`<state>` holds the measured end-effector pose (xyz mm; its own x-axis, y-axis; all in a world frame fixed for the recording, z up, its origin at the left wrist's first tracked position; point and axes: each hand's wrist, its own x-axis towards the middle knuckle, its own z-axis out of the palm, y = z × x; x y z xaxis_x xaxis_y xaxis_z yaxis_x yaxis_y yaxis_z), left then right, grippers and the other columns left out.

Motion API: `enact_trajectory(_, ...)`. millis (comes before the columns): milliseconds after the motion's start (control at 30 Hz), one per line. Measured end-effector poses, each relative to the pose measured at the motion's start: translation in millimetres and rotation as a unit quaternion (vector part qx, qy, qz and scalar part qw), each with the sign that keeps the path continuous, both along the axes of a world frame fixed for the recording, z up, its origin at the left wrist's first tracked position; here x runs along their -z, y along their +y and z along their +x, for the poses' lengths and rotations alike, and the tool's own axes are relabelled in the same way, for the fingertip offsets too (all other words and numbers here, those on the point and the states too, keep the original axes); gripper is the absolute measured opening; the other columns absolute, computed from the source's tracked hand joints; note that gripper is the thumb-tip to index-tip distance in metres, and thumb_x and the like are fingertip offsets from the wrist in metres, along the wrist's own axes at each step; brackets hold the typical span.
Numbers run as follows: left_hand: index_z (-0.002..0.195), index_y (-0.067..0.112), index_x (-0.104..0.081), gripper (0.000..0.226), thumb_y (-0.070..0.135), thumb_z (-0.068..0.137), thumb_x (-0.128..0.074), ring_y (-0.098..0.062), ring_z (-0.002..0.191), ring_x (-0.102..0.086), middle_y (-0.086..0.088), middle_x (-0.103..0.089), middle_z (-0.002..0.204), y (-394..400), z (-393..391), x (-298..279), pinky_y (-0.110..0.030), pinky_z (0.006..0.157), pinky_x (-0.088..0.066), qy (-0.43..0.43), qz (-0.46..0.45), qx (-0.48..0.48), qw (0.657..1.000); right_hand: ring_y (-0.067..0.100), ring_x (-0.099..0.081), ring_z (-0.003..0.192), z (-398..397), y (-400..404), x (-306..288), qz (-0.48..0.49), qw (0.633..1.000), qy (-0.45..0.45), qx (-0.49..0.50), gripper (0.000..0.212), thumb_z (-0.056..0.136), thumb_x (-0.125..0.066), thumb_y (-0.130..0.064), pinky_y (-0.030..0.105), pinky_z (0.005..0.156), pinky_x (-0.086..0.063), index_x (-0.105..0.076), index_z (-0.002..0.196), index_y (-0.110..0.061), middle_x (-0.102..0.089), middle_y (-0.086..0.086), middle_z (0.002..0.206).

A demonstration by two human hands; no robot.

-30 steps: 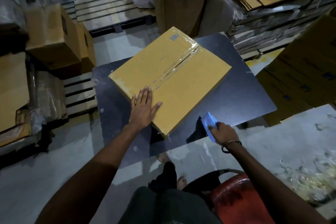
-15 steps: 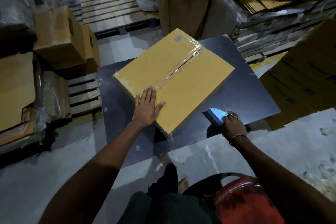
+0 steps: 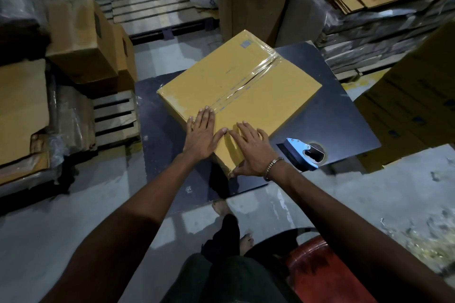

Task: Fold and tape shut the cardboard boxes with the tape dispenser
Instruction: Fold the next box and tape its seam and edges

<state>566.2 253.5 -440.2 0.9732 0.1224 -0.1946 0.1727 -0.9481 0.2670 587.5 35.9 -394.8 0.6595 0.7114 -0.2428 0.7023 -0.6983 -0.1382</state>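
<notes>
A yellow-brown cardboard box (image 3: 246, 76) lies closed on a dark table (image 3: 332, 118), with clear tape along its centre seam. My left hand (image 3: 200, 134) lies flat on the box's near corner, fingers straight, beside the tape's near end. My right hand (image 3: 251, 150) presses flat on the same corner to the right, its thumb down over the box's near edge. The blue tape dispenser (image 3: 304, 154) lies on the table just right of my right wrist, held by neither hand.
Stacked cardboard boxes (image 3: 81, 39) and wooden pallets (image 3: 115, 115) stand to the left. More cartons (image 3: 253, 0) and flat cardboard stacks (image 3: 381, 32) crowd the back and right. A red stool (image 3: 322, 270) is near my legs on the concrete floor.
My right hand has put the tape dispenser down on the table and moved left onto the box's near corner. My left hand has stayed on the box.
</notes>
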Motion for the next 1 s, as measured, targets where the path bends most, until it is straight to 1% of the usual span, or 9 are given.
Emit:
enact_trajectory(200, 0.169, 0.014, 0.001, 0.093, 0.074, 0.098, -0.003, -0.020, 0.162, 0.011, -0.005, 0.009, 0.176, -1, -1, -1, -0.049, 0.128, 0.011, -0.004, -0.008, -0.004, 1.000, 0.027, -0.006, 0.160, -4, 5, 16, 0.015, 1.000, -0.005, 0.008, 0.136, 0.056, -0.044, -0.090, 0.062, 0.121, -0.018, -0.010, 0.166, -0.018, -0.007, 0.008, 0.173)
enact_trajectory(333, 0.168, 0.012, 0.002, 0.089, 0.070, 0.102, -0.009, -0.021, 0.162, 0.012, -0.006, 0.010, 0.176, -2, -1, -2, -0.047, 0.126, 0.014, -0.004, 0.004, 0.002, 1.000, 0.029, -0.013, 0.159, -16, 7, 30, 0.049, 0.998, -0.029, 0.033, 0.130, 0.062, -0.054, -0.086, 0.064, 0.120, -0.018, -0.018, 0.165, -0.016, -0.015, 0.010, 0.172)
enact_trajectory(500, 0.168, 0.017, 0.006, 0.081, 0.066, 0.106, -0.012, -0.018, 0.159, 0.023, -0.005, 0.018, 0.175, -4, -3, -5, -0.050, 0.128, 0.017, 0.007, -0.046, -0.020, 0.999, 0.030, -0.012, 0.159, -26, 11, 35, 0.068, 0.995, -0.058, 0.051, 0.113, 0.077, -0.049, -0.080, 0.063, 0.121, -0.015, -0.019, 0.165, -0.016, -0.014, 0.013, 0.172)
enact_trajectory(600, 0.168, 0.019, -0.002, 0.073, 0.061, 0.110, -0.018, -0.016, 0.160, 0.022, 0.000, 0.014, 0.175, -36, -34, -13, -0.041, 0.127, 0.019, -0.089, -0.095, -0.129, 0.983, 0.031, -0.010, 0.160, -24, 10, 35, 0.059, 0.996, -0.056, 0.037, 0.120, 0.075, -0.054, -0.084, 0.061, 0.122, -0.013, -0.018, 0.165, -0.014, -0.013, 0.015, 0.172)
enact_trajectory(700, 0.168, 0.015, 0.006, 0.079, 0.057, 0.110, -0.027, -0.015, 0.159, 0.023, 0.000, 0.023, 0.173, -102, -73, -22, -0.040, 0.131, 0.004, -0.134, -0.214, -0.323, 0.912, 0.031, -0.008, 0.160, -20, 5, 38, 0.057, 0.996, -0.058, 0.022, 0.104, 0.082, -0.058, -0.058, 0.061, 0.121, -0.019, -0.014, 0.165, -0.012, -0.011, 0.016, 0.172)
enact_trajectory(800, 0.165, 0.016, 0.020, 0.088, 0.059, 0.109, -0.032, -0.018, 0.161, 0.019, 0.000, 0.031, 0.171, -156, -77, -22, -0.043, 0.132, -0.005, -0.129, -0.363, -0.407, 0.828, 0.028, -0.012, 0.160, -12, -1, 41, 0.061, 0.995, -0.073, 0.004, 0.069, 0.105, -0.024, -0.045, 0.059, 0.119, -0.026, -0.014, 0.166, -0.014, -0.011, 0.012, 0.173)
enact_trajectory(900, 0.168, 0.013, 0.007, 0.099, 0.076, 0.099, -0.026, -0.030, 0.161, -0.016, -0.016, -0.003, 0.176, -169, -49, -19, -0.050, 0.128, -0.023, -0.146, -0.481, -0.501, 0.705, 0.027, -0.020, 0.158, -5, -9, 44, 0.067, 0.993, -0.093, -0.013, 0.064, 0.108, -0.026, -0.045, 0.055, 0.117, -0.031, -0.023, 0.164, -0.014, -0.019, 0.011, 0.172)
enact_trajectory(967, 0.164, 0.007, -0.023, 0.118, 0.091, 0.082, -0.016, -0.038, 0.146, -0.044, -0.024, -0.036, 0.164, -165, -32, -25, -0.046, 0.117, -0.038, -0.160, -0.517, -0.588, 0.601, 0.026, -0.016, 0.159, -3, -13, 44, 0.049, 0.994, -0.089, -0.032, 0.076, 0.102, -0.045, -0.047, 0.053, 0.119, -0.027, -0.019, 0.165, -0.014, -0.014, 0.011, 0.173)
enact_trajectory(1000, 0.157, 0.005, -0.037, 0.117, 0.090, 0.080, -0.015, -0.041, 0.139, -0.051, -0.026, -0.046, 0.157, -162, -27, -28, -0.044, 0.111, -0.041, -0.170, -0.518, -0.619, 0.566, 0.026, -0.014, 0.159, -3, -14, 44, 0.044, 0.995, -0.079, -0.033, 0.084, 0.097, -0.055, -0.047, 0.053, 0.120, -0.025, -0.018, 0.165, -0.014, -0.012, 0.010, 0.173)
